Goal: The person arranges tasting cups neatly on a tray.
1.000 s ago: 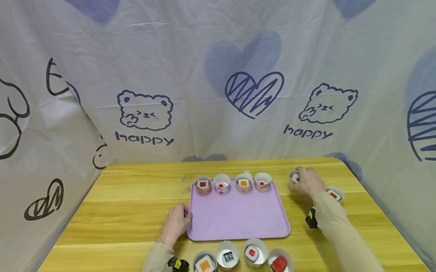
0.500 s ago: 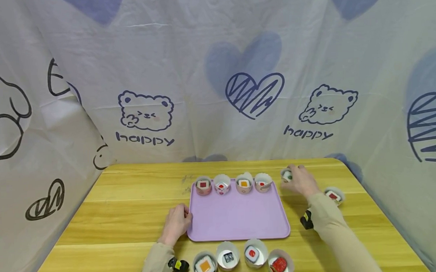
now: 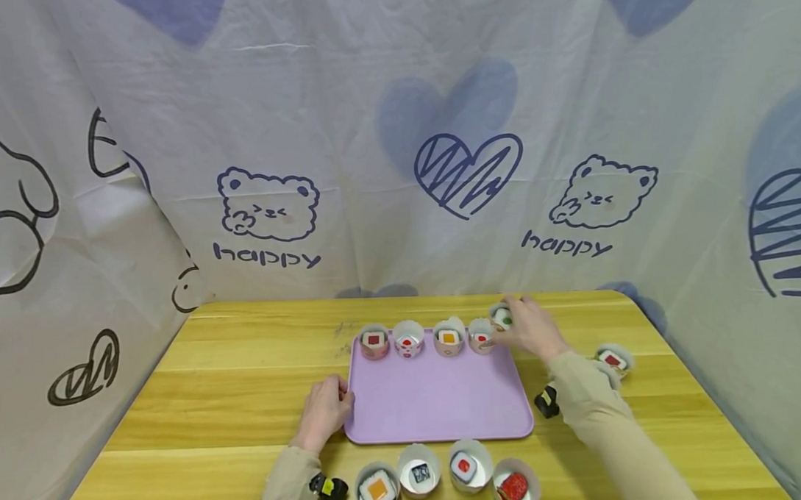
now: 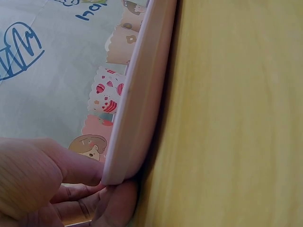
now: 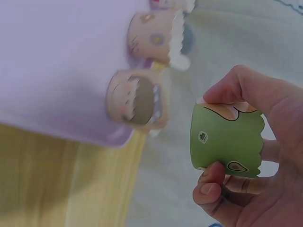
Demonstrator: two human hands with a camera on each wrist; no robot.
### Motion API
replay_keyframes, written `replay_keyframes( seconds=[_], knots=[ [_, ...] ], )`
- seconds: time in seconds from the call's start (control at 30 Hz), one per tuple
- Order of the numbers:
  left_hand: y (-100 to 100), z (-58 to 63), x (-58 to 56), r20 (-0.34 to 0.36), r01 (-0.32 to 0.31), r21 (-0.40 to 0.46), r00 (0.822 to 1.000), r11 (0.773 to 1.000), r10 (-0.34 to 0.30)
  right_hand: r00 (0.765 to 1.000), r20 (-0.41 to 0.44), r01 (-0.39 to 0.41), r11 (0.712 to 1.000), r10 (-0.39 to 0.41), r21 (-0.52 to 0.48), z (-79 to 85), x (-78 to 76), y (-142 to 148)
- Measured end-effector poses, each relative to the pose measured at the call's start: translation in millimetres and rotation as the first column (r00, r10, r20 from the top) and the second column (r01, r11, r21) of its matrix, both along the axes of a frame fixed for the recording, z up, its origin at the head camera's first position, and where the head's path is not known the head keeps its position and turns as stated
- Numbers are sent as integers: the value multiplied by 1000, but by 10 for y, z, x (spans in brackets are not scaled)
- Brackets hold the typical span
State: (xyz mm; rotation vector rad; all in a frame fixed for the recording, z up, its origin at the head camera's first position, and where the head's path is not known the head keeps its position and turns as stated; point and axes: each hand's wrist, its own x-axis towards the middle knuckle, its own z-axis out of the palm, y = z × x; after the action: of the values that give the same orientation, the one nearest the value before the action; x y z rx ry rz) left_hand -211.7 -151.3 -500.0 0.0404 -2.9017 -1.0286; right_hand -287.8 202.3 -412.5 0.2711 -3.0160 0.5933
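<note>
Since the earlier frame, the green cup (image 5: 225, 137) has moved leftward with the right hand (image 3: 534, 330), whose thumb and fingers pinch its sides. It lies near the far right corner of the lilac tray (image 3: 439, 403), whose left edge the left hand (image 3: 323, 413) grips. Four cups (image 3: 409, 339) line the tray's far edge; four filled cups (image 3: 470, 464) stand before it on the wooden table (image 3: 234, 403).

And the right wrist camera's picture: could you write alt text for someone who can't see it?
A right hand pinches a green cup with a scalloped rim between thumb and fingers. Nearby, three decorated cups, one cut off by the frame, line the edge of a lilac tray on a wooden table.
</note>
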Motion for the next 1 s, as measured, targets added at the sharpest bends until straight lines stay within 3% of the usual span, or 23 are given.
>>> replay_keyframes(
  seconds=[0.47, 1.0],
  knots=[
    [1, 7, 0, 19, -7, 2, 1000, 1000, 7, 997, -5, -73, 997, 73, 10, 129, 88, -401],
    [10, 29, 4, 27, -7, 0, 1000, 1000, 7, 985, 26, -171, 985, 171, -5, 150, 209, -915]
  ],
)
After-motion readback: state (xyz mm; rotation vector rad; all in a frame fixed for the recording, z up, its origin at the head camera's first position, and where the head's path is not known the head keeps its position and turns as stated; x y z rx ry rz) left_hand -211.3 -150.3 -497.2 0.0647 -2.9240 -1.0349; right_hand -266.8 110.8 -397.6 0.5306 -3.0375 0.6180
